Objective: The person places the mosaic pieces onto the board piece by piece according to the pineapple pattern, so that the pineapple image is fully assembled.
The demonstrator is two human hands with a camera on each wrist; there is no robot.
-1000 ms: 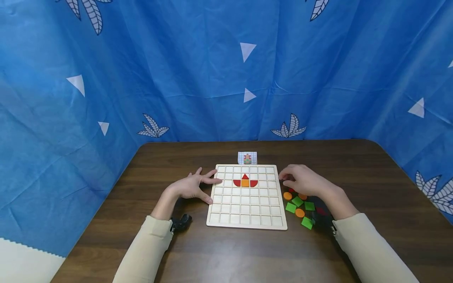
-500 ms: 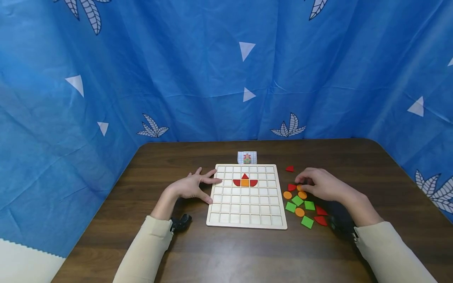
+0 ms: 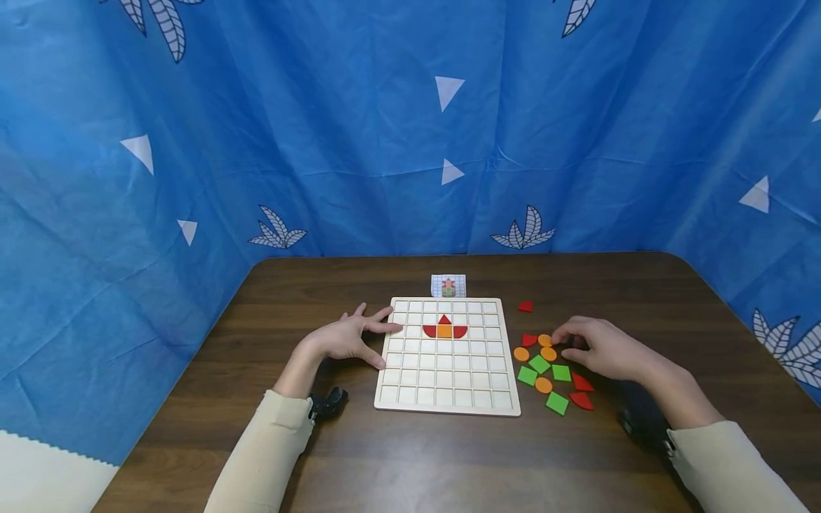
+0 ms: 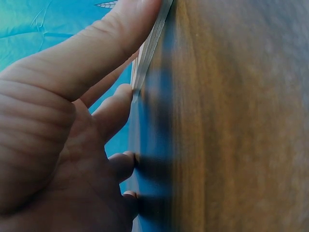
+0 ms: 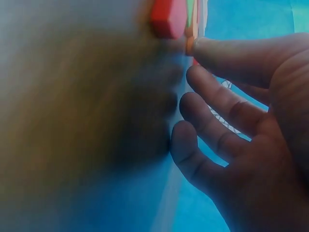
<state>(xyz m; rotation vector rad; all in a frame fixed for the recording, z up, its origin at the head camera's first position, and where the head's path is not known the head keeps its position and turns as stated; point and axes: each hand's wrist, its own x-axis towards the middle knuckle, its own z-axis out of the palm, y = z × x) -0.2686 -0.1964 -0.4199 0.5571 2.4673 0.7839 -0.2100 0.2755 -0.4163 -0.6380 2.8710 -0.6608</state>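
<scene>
My left hand (image 3: 343, 338) rests with spread fingers on the left edge of a pale gridded wooden board (image 3: 449, 377). In the left wrist view, its thumb (image 4: 91, 53) lies along the board's side. On the board, a red triangle (image 3: 445, 320) tops an orange square (image 3: 445, 332), with a red quarter-circle (image 3: 429, 331) on each side. My right hand (image 3: 599, 349), fingers loosely bent, hovers low beside two orange discs (image 3: 548, 353). Nothing shows between its thumb and fingers. A small red piece (image 3: 526, 306) lies apart, off the board's upper right corner.
Several green squares (image 3: 561, 372), orange discs (image 3: 544, 385) and red pieces (image 3: 581, 402) lie loose right of the board. A small printed pattern card (image 3: 448, 286) touches or nearly touches the board's far edge. Blue cloth (image 3: 385, 142) hangs behind the brown table (image 3: 641, 299).
My right hand has moved right, away from the board's right edge, past the orange discs. The lone red piece near the upper right corner now shows where that hand was. My left hand stayed still.
</scene>
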